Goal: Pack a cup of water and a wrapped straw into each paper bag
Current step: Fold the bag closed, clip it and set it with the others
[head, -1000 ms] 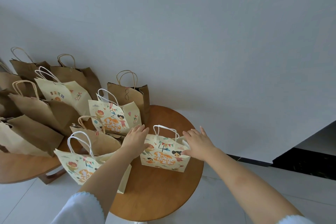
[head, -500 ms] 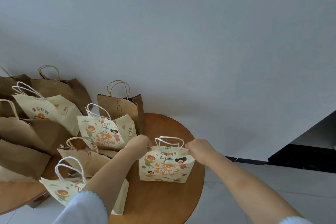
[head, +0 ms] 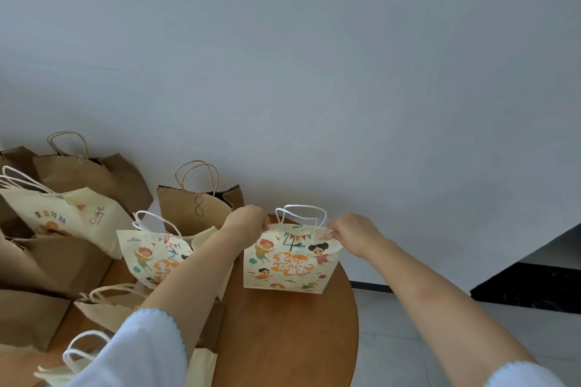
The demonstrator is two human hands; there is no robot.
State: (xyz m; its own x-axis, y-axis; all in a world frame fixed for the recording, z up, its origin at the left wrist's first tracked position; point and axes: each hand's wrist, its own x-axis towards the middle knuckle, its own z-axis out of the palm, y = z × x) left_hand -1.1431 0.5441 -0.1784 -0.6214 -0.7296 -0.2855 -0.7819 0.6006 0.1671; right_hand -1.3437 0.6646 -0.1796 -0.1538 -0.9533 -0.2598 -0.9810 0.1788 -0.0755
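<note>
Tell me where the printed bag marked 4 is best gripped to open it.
Grip the bag at the two top corners of its mouth, from above, as the left hand and right hand do. It stands upright, its mouth faces up, and its handles sit mid-rim.

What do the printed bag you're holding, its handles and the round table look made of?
Printed bag: matte cream paper, creased at the gripped top corners. Handles: white twisted cord, probably paper. Round table: wood or wood veneer, smooth brown, slight sheen.
</note>
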